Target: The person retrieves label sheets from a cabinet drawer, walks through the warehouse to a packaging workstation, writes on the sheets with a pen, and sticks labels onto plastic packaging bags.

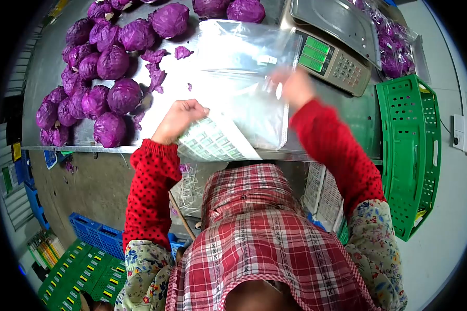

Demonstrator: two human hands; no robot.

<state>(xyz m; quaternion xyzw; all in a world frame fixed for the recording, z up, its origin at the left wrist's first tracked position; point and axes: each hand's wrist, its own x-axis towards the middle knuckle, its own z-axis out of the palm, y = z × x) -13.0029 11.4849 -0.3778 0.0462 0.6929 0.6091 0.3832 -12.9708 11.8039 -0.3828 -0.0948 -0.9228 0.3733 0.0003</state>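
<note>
My left hand [180,120] pinches the upper edge of a sheet of green-and-white labels [218,141], which slants over the table's front edge. Beside it lies a stack of clear plastic bags [228,57], flat on the metal table. Over the right side of the bags is my right hand [294,87], smeared by motion. A small white patch shows at its fingertips, and I cannot tell whether it is a label held there. Another small white label [266,60] shows on the bags just beyond.
Many purple cabbages [113,62] are heaped on the left, with loose leaves [156,78] alongside. A digital scale [342,65] with a lit green display stands at the back right. Beyond it are bagged cabbages [392,49]. A green crate [407,150] stands at the table's right end.
</note>
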